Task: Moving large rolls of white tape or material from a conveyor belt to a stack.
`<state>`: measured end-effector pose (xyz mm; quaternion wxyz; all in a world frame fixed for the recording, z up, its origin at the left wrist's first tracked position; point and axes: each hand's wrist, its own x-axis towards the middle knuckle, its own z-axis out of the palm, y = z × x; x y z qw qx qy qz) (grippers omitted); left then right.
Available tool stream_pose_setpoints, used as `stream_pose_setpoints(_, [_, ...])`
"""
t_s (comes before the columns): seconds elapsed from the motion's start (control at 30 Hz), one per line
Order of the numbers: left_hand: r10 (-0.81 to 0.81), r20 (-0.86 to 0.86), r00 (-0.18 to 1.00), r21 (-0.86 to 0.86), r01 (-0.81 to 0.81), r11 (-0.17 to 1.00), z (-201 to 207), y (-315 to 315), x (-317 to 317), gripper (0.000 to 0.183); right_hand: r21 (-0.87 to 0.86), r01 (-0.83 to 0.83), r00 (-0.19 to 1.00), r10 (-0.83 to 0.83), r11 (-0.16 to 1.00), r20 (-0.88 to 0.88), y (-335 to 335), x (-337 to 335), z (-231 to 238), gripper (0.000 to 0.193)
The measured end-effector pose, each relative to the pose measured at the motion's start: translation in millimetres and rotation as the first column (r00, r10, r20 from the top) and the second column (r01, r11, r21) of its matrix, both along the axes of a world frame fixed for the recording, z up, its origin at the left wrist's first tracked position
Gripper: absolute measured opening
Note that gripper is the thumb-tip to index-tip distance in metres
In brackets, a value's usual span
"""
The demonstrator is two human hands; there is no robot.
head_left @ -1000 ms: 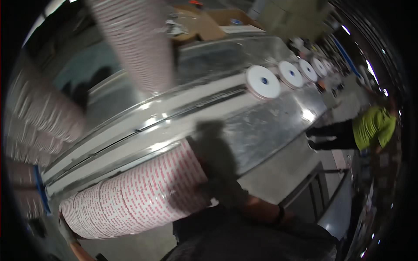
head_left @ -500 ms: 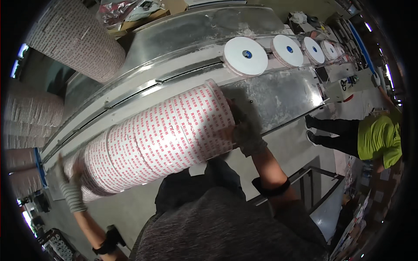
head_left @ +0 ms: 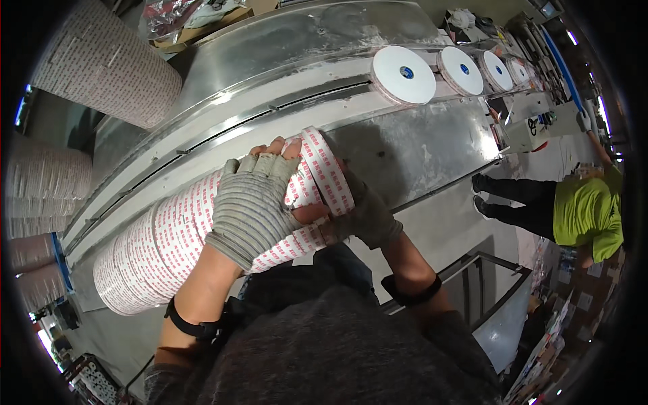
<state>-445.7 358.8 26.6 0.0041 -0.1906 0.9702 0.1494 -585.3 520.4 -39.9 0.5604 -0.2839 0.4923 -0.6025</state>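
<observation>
A long row of white tape rolls (head_left: 158, 236) with red print lies on its side along the near edge of the metal bench. My left hand (head_left: 253, 202), in a grey ribbed glove with bare fingertips, clasps the row from above near its right end. The end roll (head_left: 326, 169) stands slightly apart from the rest, a dark narrow gap showing between them. My right hand (head_left: 370, 212), gloved too, grips this end roll at its outer face and lower side. Some of the right fingers are hidden behind the roll.
Several white discs with blue cores (head_left: 403, 75) lie in a line along the bench (head_left: 432, 138). Tall stacks of printed rolls (head_left: 111, 67) stand at left. A metal-framed cart (head_left: 496, 297) is at lower right. A person in a lime shirt (head_left: 587, 212) stands at far right.
My left hand has moved from the row's far left end to the top near its right end. A gap has opened beside the end roll, where my right hand stays.
</observation>
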Motion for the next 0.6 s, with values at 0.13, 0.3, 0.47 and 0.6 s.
stream_pose_setpoints(0.13, [0.015,0.009,1.000,0.046,-0.015,0.999,2,-10,0,0.095,0.034,0.074,0.995,-0.076,0.997,0.063,14,-39,-34,0.090])
stream_pose_setpoints(0.3, [0.026,-0.074,0.997,0.004,-0.025,1.000,1,-8,0,0.095,0.140,0.205,0.975,-0.188,0.969,-0.121,19,-66,-37,0.079])
stream_pose_setpoints(0.47, [0.025,-0.086,0.996,-0.004,-0.026,1.000,6,-8,-2,0.095,-0.242,0.308,0.484,-0.370,0.920,-0.793,-83,-127,-13,0.097])
stream_pose_setpoints(0.6, [-0.042,-0.095,0.995,-0.098,0.032,0.995,6,-6,-3,0.098,0.296,0.467,-0.057,0.362,0.833,-0.930,-120,-178,-61,0.100])
